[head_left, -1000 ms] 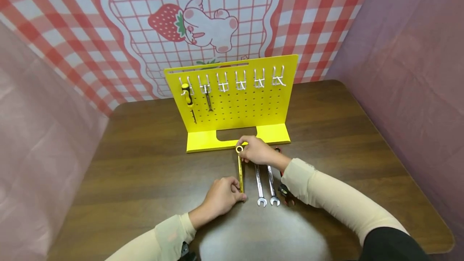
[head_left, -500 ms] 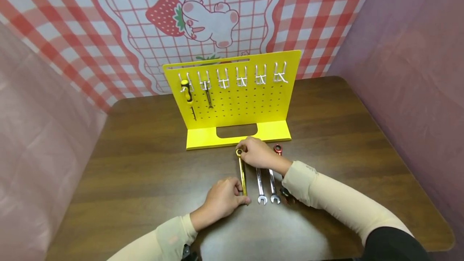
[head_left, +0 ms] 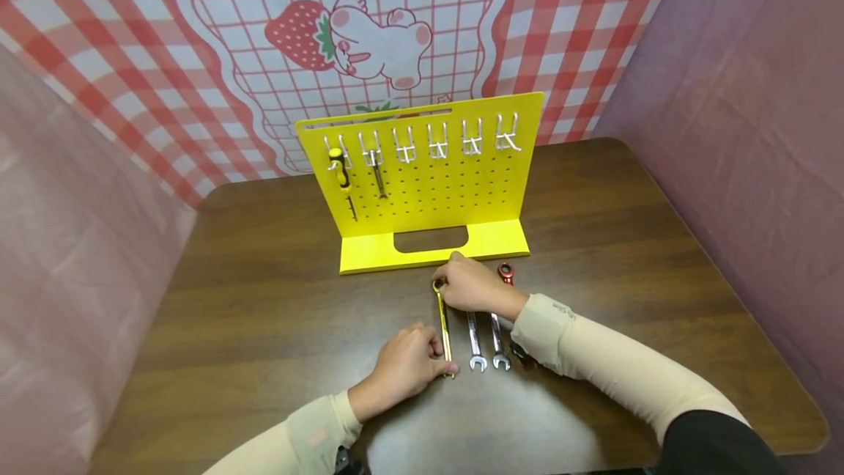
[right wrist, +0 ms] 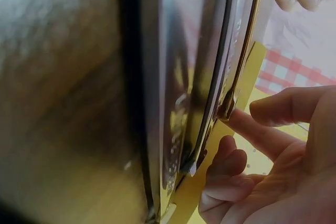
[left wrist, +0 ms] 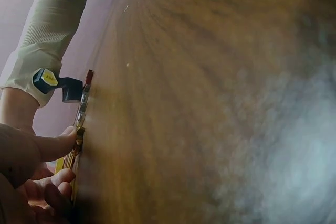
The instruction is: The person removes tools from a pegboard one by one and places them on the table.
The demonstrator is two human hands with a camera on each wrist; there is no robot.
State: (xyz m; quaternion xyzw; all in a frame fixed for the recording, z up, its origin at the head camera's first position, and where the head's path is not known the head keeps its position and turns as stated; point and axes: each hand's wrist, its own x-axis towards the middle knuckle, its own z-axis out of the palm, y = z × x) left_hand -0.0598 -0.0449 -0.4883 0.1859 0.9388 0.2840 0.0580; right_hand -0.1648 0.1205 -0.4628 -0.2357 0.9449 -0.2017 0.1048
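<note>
A gold combination wrench (head_left: pixel 445 328) lies lengthwise on the table with a hand at each end. My left hand (head_left: pixel 405 363) pinches its near open end, thumb on the tip and curled fingers along the left side. At the far ring end, my right hand (head_left: pixel 471 286) holds it between index finger and thumb; in the right wrist view the index fingertip meets the ring (right wrist: pixel 227 107). To the right lie a silver wrench (head_left: pixel 475 343) and a second silver wrench (head_left: pixel 497 343), their upper parts hidden by the right hand. A red-ended wrench (head_left: pixel 505 272) is mostly covered by the right forearm.
A yellow pegboard stand (head_left: pixel 435 204) rises behind the wrenches, with a row of metal hooks (head_left: pixel 438 145). On its left hooks hang a yellow-black screwdriver (head_left: pixel 341 171) and a small dark wrench (head_left: pixel 379 178). The wooden table (head_left: pixel 264 299) has cloth walls on three sides.
The gold wrench has shifted slightly right and toward the person, closer to the silver ones, and now tilts a little. Both hands have moved along with it.
</note>
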